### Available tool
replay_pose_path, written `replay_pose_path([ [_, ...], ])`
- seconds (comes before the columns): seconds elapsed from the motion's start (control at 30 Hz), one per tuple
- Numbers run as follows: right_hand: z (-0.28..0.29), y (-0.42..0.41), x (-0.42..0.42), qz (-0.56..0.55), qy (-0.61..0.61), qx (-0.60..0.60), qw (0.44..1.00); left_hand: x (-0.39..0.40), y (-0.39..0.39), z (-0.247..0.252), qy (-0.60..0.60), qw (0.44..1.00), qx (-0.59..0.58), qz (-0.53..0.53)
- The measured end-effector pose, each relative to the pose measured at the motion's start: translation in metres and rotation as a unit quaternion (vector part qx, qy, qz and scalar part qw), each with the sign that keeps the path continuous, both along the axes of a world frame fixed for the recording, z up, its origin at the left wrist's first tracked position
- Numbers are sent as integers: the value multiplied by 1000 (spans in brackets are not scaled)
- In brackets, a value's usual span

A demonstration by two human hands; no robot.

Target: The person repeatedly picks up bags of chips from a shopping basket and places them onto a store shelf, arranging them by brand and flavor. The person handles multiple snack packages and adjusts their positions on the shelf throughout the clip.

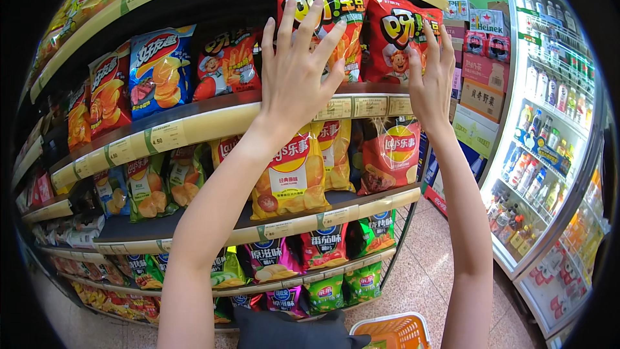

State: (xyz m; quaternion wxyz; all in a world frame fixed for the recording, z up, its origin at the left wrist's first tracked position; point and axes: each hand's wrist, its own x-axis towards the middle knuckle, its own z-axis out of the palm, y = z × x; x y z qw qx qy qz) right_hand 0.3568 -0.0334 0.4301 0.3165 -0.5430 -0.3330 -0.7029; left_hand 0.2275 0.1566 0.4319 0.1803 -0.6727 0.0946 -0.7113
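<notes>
Both hands are raised to a shelf of snack bags. My left hand [300,63], fingers spread, lies over the front of a red snack bag [356,5]. Against the right part of a second red snack bag [395,34] is my right hand [433,77], its fingers extended upward. Neither hand is closed around a bag; how firmly they touch cannot be told. A darker red bag [227,65] stands left of my left hand, and beyond it is a blue chip bag [161,72]. Below my left hand, a yellow Lay's bag [290,179] leans at the front of the lower shelf.
The shelf edge [208,118] with price tags runs beneath the hands. More chip bags fill lower shelves, including a red Lay's bag [391,155]. Stacked cartons [482,99] and a glass-door drinks fridge [547,121] stand at right. An orange basket [404,332] is on the floor.
</notes>
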Motion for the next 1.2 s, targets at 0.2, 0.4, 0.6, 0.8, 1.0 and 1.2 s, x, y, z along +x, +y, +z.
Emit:
replay_pose_path([
  [0.2, 0, 5, 8, -20, 12, -39, 999, 2, -5, -1, 17, 1000, -1, -5],
  [0.4, -1, 19, 16, -31, 22, -69, 997, 13, -3, 4, 37, 999, -5, 14],
  [0.6, -4, 21, 21, -7, 52, -92, 994, 19, 1, 7, 57, 998, -14, 27],
  [0.8, -8, 16, 21, 7, 77, -133, 988, 22, 3, 2, 74, 994, -16, 76],
  [1.0, -5, 13, 28, 5, 96, -171, 981, 32, 6, 6, 104, 988, -47, 100],
  [1.2, 2, 17, 41, 53, 139, -205, 968, 46, 7, 14, 169, 970, -85, 155],
])
